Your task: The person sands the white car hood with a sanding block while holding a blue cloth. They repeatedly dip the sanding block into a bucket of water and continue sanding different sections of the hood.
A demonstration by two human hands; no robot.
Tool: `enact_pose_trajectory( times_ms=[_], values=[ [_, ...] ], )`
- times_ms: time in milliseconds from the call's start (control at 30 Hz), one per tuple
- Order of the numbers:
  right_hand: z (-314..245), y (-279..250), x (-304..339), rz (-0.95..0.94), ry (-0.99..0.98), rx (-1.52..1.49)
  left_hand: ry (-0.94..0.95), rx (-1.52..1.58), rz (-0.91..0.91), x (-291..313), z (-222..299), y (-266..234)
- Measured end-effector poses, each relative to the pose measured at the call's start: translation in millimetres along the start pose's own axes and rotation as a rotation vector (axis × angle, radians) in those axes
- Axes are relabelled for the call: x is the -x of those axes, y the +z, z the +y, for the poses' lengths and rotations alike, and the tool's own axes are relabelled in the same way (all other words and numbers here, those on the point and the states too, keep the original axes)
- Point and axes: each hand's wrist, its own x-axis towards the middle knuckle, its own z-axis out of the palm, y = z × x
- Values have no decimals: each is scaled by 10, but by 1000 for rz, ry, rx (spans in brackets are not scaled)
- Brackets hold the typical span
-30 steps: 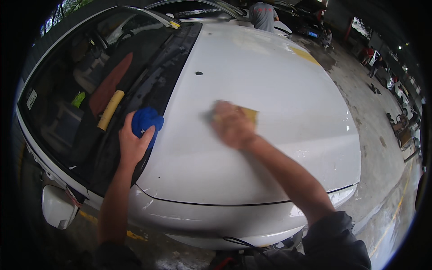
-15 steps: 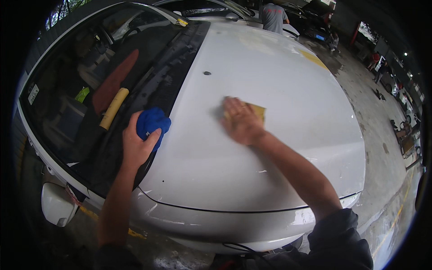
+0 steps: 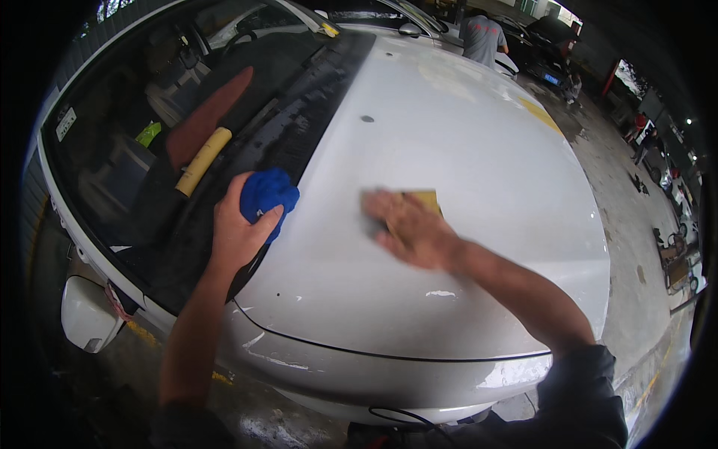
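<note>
Rubbing appears to be in hand, the right hand laid unclenched over a yellow sheet on the white hood, the left hand grasping a blue cloth, and the next stroke calls for even pressure.

Since half a second ago our right hand has brought the sheet nearer us across the hood; our view has shifted, so the roll sits farther right and higher
</note>
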Motion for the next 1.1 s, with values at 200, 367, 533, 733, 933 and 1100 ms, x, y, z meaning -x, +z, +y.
enact_pose_trajectory(
  times_ms=[200,367,533,733,933,1100],
  values=[
    [347,-266,-5,4,-57,-64,71,65,-28,-85,21,69],
    [411,-195,-478,145,130,118,49,59,-1,-171,118,192],
    [-332,-136,229,-108,-188,-53,36,-19,16,3,-57,-30],
    [455,-302,-790,145,122,92,146,84,-1,-187,93,182],
    [-768,29,-194,-217,-202,-43,48,-3,35,46,-72,-25],
    [109,-239,-820,20,21,47,81,84,15,-124,38,109]
  ],
)
